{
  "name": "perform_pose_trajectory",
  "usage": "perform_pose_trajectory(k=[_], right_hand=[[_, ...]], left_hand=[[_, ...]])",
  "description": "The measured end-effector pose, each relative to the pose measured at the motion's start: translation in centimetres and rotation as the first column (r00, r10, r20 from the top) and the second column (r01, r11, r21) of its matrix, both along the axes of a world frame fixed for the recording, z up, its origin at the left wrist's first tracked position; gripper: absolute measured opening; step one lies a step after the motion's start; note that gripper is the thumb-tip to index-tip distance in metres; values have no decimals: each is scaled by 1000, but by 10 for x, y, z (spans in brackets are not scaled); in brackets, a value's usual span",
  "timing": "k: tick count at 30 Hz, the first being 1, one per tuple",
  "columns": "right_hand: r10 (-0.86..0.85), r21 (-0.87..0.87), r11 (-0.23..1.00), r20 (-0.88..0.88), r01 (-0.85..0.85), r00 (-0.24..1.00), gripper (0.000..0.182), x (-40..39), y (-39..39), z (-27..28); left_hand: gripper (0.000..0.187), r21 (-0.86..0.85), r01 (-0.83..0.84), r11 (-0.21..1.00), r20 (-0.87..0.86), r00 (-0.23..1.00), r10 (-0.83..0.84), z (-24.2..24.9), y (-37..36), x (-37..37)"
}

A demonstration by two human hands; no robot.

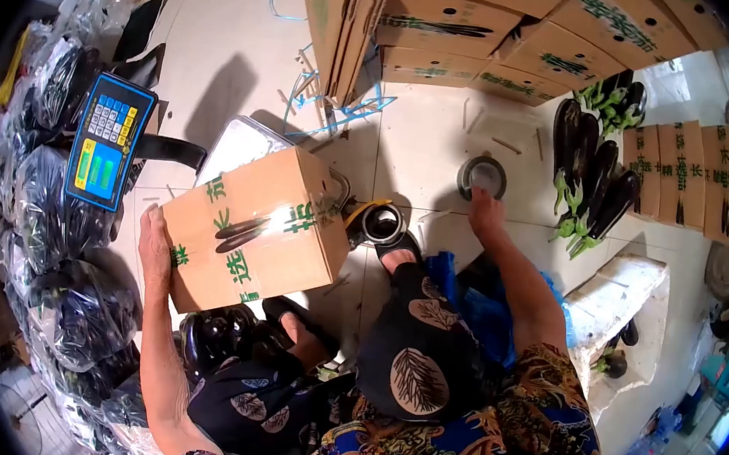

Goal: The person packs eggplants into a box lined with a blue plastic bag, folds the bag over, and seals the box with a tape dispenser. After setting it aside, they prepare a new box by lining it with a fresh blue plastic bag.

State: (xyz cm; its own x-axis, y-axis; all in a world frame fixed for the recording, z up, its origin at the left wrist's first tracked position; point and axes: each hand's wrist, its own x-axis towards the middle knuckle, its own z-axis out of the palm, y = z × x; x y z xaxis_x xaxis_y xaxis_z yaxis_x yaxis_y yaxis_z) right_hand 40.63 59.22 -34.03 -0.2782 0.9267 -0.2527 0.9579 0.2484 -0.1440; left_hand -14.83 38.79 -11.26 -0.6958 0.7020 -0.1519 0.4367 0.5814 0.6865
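A closed cardboard box [251,225] with green lettering and a printed eggplant sits tilted on the platform of a scale [245,148]. Clear tape runs across its top. My left hand [155,244] grips the box's left end, fingers along its side. Out to the right, my right hand [484,211] has its fingers on the near rim of a roll of tape [497,177] on the floor; some fingertips are hard to make out. A tape dispenser [382,223] with a yellow edge stands between the box and my right arm.
The scale's display [109,142] is at left, beside plastic bags of eggplants [67,313]. Loose eggplants [594,166] lie at right, near flattened cartons [685,175]. Stacked boxes [454,26] stand ahead. Blue strapping [339,124] litters the floor. A foam box [621,296] is at right.
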Motion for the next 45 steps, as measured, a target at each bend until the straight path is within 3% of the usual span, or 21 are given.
perform_pose_trajectory(k=[3, 5, 7, 9, 10, 12, 14, 16, 17, 19, 20, 21, 23, 25, 26, 27, 28, 31, 35, 40, 45], right_hand=[[213, 3, 977, -132, -215, 968, 25, -18, -12, -9], [327, 186, 940, -249, -287, 911, 24, -51, -19, -17], [440, 304, 890, -376, -340, 816, 26, -112, -24, 10], [345, -52, 903, -506, -427, 791, 29, -148, -9, 19], [381, -24, 879, -566, -476, 731, 29, -159, -4, 21], [120, -217, 908, -685, -358, 719, 28, -181, -4, 40], [-166, -369, 913, -725, -174, 669, 31, -205, -3, 79], [-366, -428, 892, -873, -144, 322, 45, -234, -14, 143], [-424, -442, 887, -894, -131, 148, 50, -248, -21, 160], [-452, -449, 850, -890, -277, 55, 57, -276, -40, 172], [-404, -439, 862, -897, -255, 178, 56, -283, -47, 168], [-511, -511, 789, -854, -340, 97, 55, -283, -43, 177], [-454, -442, 860, -891, -256, 13, 54, -293, -44, 148], [-572, -521, 790, -816, -324, -84, 49, -293, -41, 129], [-652, -616, 730, -757, -296, -34, 46, -292, -38, 131], [-860, -800, 501, -504, -329, -85, 46, -296, -36, 105], [-888, -834, 450, -455, -319, -65, 46, -295, -38, 80], [-831, -801, 517, -554, -301, 48, 46, -292, -47, 66], [-814, -799, 528, -573, -289, 96, 47, -270, -43, 63], [-815, -803, 540, -574, -251, 81, 47, -225, -38, 67], [-808, -790, 578, -589, -206, -9, 48, -154, -32, 83]], left_hand=[[61, -21, -2, 1000, 16, 1000, 2, -2, 0, -2], [61, -23, 4, 1000, -12, 1000, -5, -2, 3, -1], [61, -46, -2, 999, -74, 997, -1, 6, 2, 7], [60, -7, -12, 1000, -43, 999, 11, 1, 0, 2], [59, -4, -24, 1000, 31, 999, 24, -1, -1, -1], [60, -38, -36, 999, 154, 987, 42, -1, -2, -4], [61, 72, -97, 993, 365, 929, 64, -10, -8, -7], [68, 74, -185, 980, 582, 806, 108, 1, -4, 4], [69, 119, -214, 970, 660, 747, 84, 1, -6, 3], [71, 203, -280, 938, 790, 613, 12, -5, -14, -2], [73, 199, -293, 935, 759, 649, 42, -14, -20, -6], [73, 200, -365, 909, 807, 588, 59, -11, -23, -5], [73, 182, -483, 857, 904, 424, 47, -14, -23, 13], [73, 173, -485, 857, 939, 344, 5, -21, -17, 23], [73, 168, -468, 868, 946, 323, -8, -24, -18, 27], [73, 169, -452, 876, 950, 310, -23, -25, -17, 31], [73, 171, -441, 881, 955, 294, -38, -28, -16, 32], [73, 149, -399, 905, 967, 251, -48, -33, -19, 40], [73, 89, -342, 935, 979, 201, -20, -30, -21, 59], [72, 56, -270, 961, 986, 164, -12, -25, -20, 74], [72, 114, -132, 985, 983, 158, -92, -6, -4, 93]])
